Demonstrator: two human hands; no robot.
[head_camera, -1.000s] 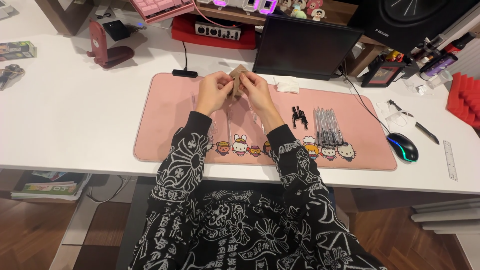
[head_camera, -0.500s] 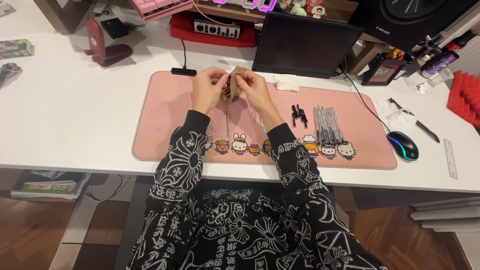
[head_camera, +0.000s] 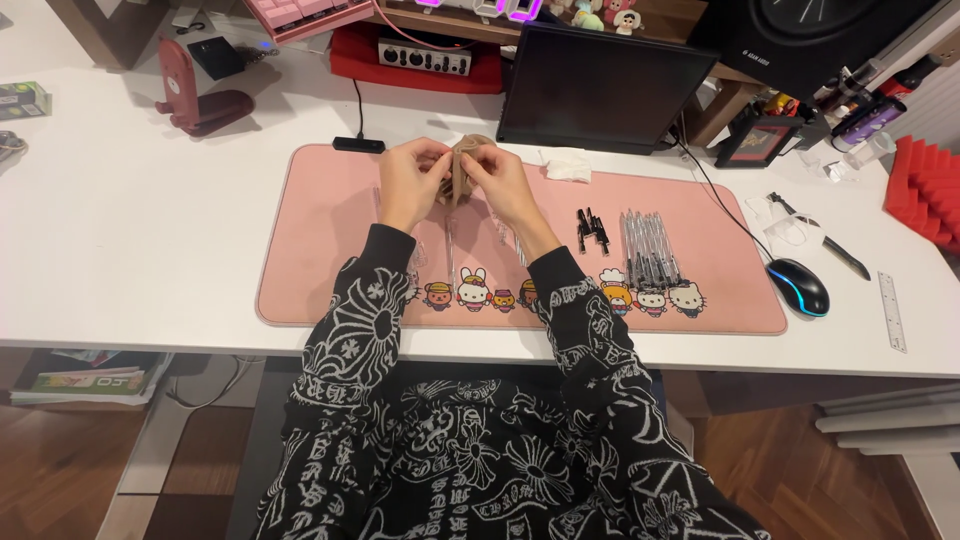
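My left hand and my right hand meet above the far middle of a pink desk mat. Between their fingertips they pinch a small brown, crumpled paper-like piece, held upright just off the mat. Both sleeves are black with a white pattern. Thin clear strips lie on the mat below my wrists. What the brown piece is exactly cannot be told.
A row of clear pens and several black caps lie right of my hands. A dark monitor stands behind, a white tissue near it. A mouse, ruler and black pen lie at right; a red stand at left.
Both hands stay together over the mat and have turned the brown piece more upright between the fingers. Nothing else on the desk has shifted.
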